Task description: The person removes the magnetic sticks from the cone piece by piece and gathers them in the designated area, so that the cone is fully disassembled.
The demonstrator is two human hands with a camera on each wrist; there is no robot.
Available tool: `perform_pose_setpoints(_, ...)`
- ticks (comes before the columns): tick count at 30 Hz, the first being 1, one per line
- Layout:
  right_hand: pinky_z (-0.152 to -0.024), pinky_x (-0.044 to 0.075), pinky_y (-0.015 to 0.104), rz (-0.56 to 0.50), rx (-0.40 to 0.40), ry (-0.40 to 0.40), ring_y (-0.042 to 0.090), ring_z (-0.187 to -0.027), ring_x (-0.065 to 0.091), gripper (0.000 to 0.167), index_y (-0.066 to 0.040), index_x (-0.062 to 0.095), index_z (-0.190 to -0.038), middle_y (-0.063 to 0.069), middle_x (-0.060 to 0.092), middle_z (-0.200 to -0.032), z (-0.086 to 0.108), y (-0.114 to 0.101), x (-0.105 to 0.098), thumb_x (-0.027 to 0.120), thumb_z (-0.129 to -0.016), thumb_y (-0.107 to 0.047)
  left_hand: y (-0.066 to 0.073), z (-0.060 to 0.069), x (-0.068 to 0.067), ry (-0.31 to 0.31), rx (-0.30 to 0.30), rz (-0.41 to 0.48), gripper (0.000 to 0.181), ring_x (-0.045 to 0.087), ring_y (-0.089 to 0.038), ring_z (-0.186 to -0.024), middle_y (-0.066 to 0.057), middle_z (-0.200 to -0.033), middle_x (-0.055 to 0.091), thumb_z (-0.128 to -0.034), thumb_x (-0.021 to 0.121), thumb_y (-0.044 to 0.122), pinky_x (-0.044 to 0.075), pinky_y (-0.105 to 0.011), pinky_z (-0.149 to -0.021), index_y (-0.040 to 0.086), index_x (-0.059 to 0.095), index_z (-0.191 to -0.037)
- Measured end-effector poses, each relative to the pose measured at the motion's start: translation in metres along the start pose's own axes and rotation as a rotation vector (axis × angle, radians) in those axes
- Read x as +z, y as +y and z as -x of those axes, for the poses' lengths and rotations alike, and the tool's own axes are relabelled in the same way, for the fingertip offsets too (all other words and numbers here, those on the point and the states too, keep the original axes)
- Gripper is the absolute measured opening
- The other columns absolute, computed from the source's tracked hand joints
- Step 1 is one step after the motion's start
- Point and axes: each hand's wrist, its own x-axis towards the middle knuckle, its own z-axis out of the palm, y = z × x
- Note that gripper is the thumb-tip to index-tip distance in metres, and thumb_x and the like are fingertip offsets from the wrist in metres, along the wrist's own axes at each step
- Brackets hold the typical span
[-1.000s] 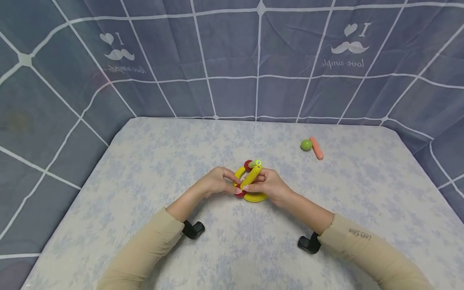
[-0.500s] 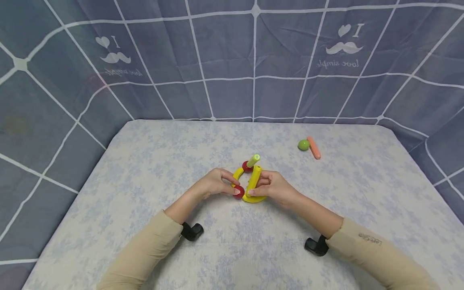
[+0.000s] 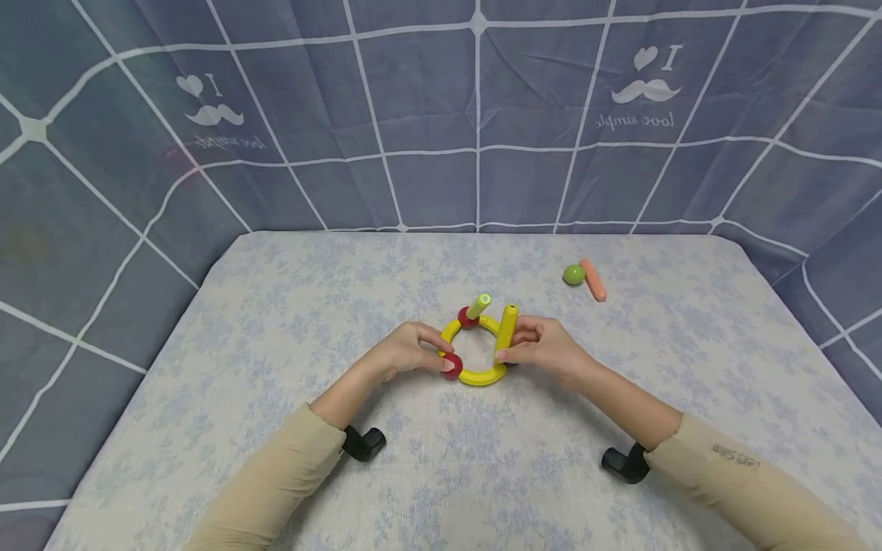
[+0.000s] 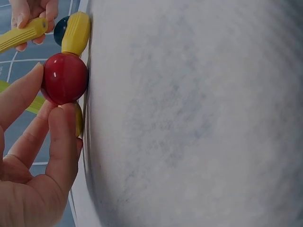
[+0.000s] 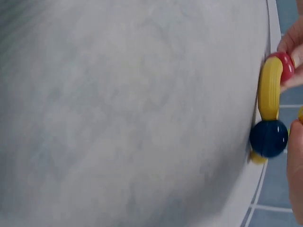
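Right hand (image 3: 550, 350) pinches a straight yellow plastic-looking stick (image 3: 507, 329), just shifted away from the glossy red ball (image 4: 65, 78) the left hand (image 3: 408, 352) pinches, over by the dark-blue ball (image 5: 268, 138). Both balls sit in a yellow curved-piece ring (image 3: 482, 378) on the table (image 3: 482, 459), so work's probably moved rightward.

Blue-grey fabric (image 3: 530, 84) hung behind the tabletop (image 3: 310, 291) and along both its sides, crossed by white lines (image 3: 478, 92) with diamonds (image 3: 478, 22) at some crossings. White hearts (image 3: 645, 57) and moustaches (image 3: 645, 92) were printed above mirrored lettering (image 3: 635, 121). Pale with mottled blue patterning, the tabletop had rounded far corners; the light was soft.
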Motion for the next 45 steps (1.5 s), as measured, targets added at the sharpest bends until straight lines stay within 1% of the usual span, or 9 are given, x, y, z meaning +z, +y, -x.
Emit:
perform_pose_setpoints(5,-0.077,0.048,0.027,0.030,-0.006,0.059,0.015,-0.078,0.058,0.041,0.006,0.057,-0.112,0.001,0.065,-0.083,0.003,-0.001,-0.016,0.074,-0.079,-0.011,0.000,0.000,0.000,0.003,0.021,0.003,0.018,0.041,-0.028,-0.123,-0.009,-0.125,0.054,-0.0723,0.079,0.010,0.041,-0.042,-0.094,0.008,0.075,-0.090)
perform_pose_setpoints(9,-0.076,0.050,0.025,0.025,-0.018,0.102,0.013,-0.078,0.059,0.039,0.007,0.057,-0.110,0.000,0.062,-0.083,0.007,-0.001,-0.029,0.073,-0.079,-0.010,-0.002,0.002,0.001,-0.013,0.016,0.029,0.022,0.053,-0.024,-0.104,-0.009,-0.124,0.053,-0.0733,0.078,0.009,0.047,-0.033,-0.080,0.006,0.073,-0.094)
perform_pose_setpoints(15,-0.071,0.051,0.021,-0.047,-0.025,0.155,0.007,-0.075,0.059,0.055,0.009,0.045,-0.128,-0.004,0.061,-0.081,0.009,-0.003,-0.052,0.070,-0.081,-0.006,-0.002,0.003,0.001,-0.015,0.007,0.056,0.035,0.055,-0.017,-0.074,-0.009,-0.105,0.061,-0.0727,0.079,0.010,0.044,-0.025,-0.064,0.005,0.069,-0.106)
perform_pose_setpoints(21,-0.070,0.053,0.021,-0.162,-0.043,0.176,0.005,-0.077,0.061,0.073,0.004,0.029,-0.143,-0.007,0.062,-0.089,0.011,-0.005,-0.074,0.069,-0.082,0.000,0.000,0.003,0.001,-0.003,0.010,0.068,0.046,0.058,-0.018,-0.076,-0.009,-0.107,0.059,-0.0715,0.080,0.010,0.046,-0.027,-0.068,0.008,0.065,-0.114)
perform_pose_setpoints(23,-0.071,0.052,0.020,-0.167,-0.032,0.179,0.005,-0.079,0.062,0.064,0.012,0.035,-0.135,-0.007,0.062,-0.089,0.012,-0.004,-0.079,0.068,-0.083,-0.002,0.000,0.002,0.001,-0.001,0.018,0.067,0.049,0.061,-0.018,-0.078,-0.011,-0.112,0.057,-0.0718,0.080,0.010,0.048,-0.028,-0.073,0.008,0.063,-0.118)
perform_pose_setpoints(29,-0.074,0.052,0.021,-0.150,-0.012,0.196,0.004,-0.079,0.063,0.068,0.012,0.029,-0.137,-0.006,0.061,-0.087,0.016,0.001,-0.092,0.068,-0.085,-0.006,-0.002,-0.001,0.000,0.020,0.018,0.076,0.052,0.058,-0.021,-0.091,-0.012,-0.120,0.053,-0.0767,0.077,0.014,0.050,-0.031,-0.078,0.010,0.058,-0.125)
perform_pose_setpoints(32,-0.076,0.052,0.023,-0.151,-0.006,0.213,0.005,-0.078,0.064,0.057,0.005,0.040,-0.131,-0.007,0.062,-0.086,0.017,0.004,-0.098,0.069,-0.084,-0.008,-0.003,-0.003,0.000,0.029,0.004,0.125,0.047,0.059,-0.021,-0.090,-0.014,-0.117,0.053,-0.0829,0.071,0.011,0.052,-0.032,-0.076,0.009,0.056,-0.127)
perform_pose_setpoints(36,-0.075,0.052,0.023,-0.169,0.014,0.229,0.006,-0.077,0.064,0.035,-0.007,0.051,-0.111,-0.007,0.063,-0.086,0.017,0.007,-0.107,0.071,-0.082,-0.010,-0.002,-0.007,0.001,0.046,-0.007,0.168,0.044,0.061,-0.020,-0.085,-0.015,-0.113,0.054,-0.0871,0.063,0.002,0.054,-0.031,-0.074,0.008,0.054,-0.129)
perform_pose_setpoints(45,-0.070,0.052,0.019,-0.293,0.024,0.261,0.007,-0.074,0.064,0.028,-0.011,0.054,-0.106,-0.005,0.063,-0.081,0.014,0.016,-0.123,0.069,-0.083,-0.004,0.000,-0.009,0.004,0.081,0.009,0.200,0.048,0.060,-0.022,-0.086,-0.016,-0.109,0.053,-0.0846,0.060,-0.009,0.054,-0.033,-0.075,0.004,0.052,-0.130)
